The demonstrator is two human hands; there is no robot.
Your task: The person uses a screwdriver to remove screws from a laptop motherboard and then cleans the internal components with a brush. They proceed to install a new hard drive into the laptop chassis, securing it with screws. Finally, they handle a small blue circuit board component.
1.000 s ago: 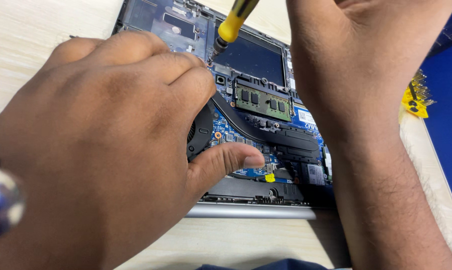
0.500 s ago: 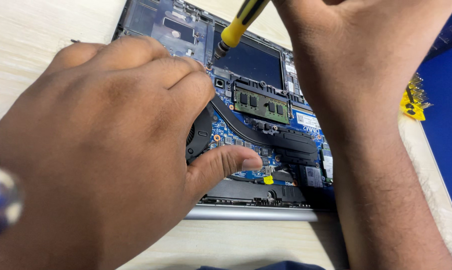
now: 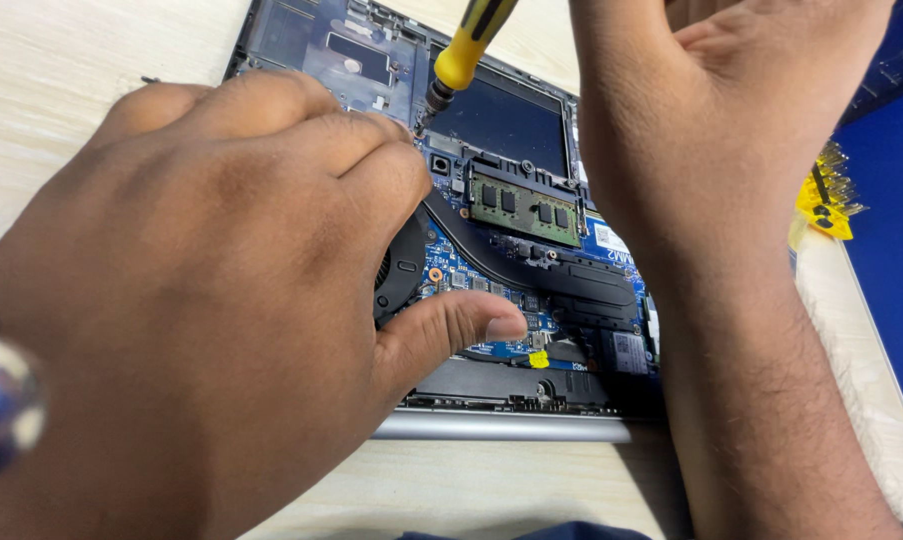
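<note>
Left hand [image 3: 201,300], fingers curled and holding nothing, rests on the opened laptop [image 3: 531,250], covering its fan. Screwdriver [image 3: 466,50] tip touches the board at the laptop's upper middle. Right hand [image 3: 711,110] hangs above the laptop's right side; whether it grips the screwdriver cannot be told.

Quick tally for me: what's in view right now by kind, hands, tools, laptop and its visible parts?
Hands: 2, left hand and right hand
Screwdrivers: 1, yellow-and-black screwdriver
Open laptops: 1, laptop
Green memory modules: 1, memory module
Cooling fans: 1, fan
Yellow bit holders: 1, bit holder
Total: 7
</note>
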